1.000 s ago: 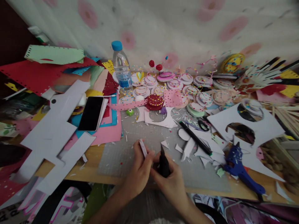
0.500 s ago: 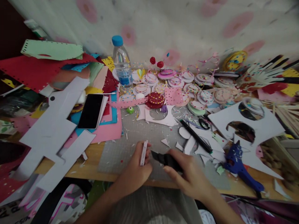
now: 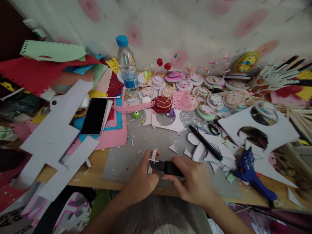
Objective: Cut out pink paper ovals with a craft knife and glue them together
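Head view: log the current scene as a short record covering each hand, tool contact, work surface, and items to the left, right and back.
left hand: holds a small white piece on edge
right hand: grips a black knife, blade pointing left
contact: blade appears to lie across the piece
surface: gray mat, white scraps on it
left: phone
right: black marker, blue glue gun
back: blue-capped bottle

A pale backdrop [image 3: 207, 29], wall or hanging cloth, rises beyond the hands [image 3: 143, 172], marked with blurred pink, flower-like blots. A light wooden counter [image 3: 94, 172] runs beneath them, its near edge exposed. Far left, a dark brown panel [image 3: 8, 26] stands in dim, soft light.
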A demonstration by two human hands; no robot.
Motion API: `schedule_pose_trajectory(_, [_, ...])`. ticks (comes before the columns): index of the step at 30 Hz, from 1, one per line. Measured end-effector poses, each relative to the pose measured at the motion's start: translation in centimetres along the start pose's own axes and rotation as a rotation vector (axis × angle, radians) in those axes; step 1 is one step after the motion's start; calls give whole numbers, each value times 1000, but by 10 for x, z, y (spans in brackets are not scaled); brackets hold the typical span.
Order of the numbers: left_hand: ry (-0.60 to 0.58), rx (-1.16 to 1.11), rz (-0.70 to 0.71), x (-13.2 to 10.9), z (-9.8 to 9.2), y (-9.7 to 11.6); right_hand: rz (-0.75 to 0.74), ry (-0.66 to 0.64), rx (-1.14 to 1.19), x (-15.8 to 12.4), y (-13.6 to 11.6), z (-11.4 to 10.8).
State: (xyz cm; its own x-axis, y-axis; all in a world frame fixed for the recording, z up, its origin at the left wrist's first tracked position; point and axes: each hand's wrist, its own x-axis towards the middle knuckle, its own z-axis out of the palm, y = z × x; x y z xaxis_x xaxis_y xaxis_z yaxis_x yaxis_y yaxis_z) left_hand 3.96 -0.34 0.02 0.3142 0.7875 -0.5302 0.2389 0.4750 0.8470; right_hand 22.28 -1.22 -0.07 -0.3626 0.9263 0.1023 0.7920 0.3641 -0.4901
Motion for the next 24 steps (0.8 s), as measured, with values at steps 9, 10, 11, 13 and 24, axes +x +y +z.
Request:
schedule_pose_trajectory(9, [-22,-249,-23,-5,-2,-16,76,40,48,-4,9,-12])
schedule_pose_trajectory(10, [0,-196,-23,-4,-3,-15,31,-21,75,-4,2,-11])
schedule_pose_trajectory(11, [19,-138,-10,-3,-3,-13,-1,-73,96,-3,-5,-9])
schedule_pose_trajectory(13, [42,-25,39,-2,-3,-9,-32,-140,118,-1,-14,-6])
schedule_pose_trajectory(24, [38,29,30,-3,-1,-3,-10,-31,22,-4,-12,1])
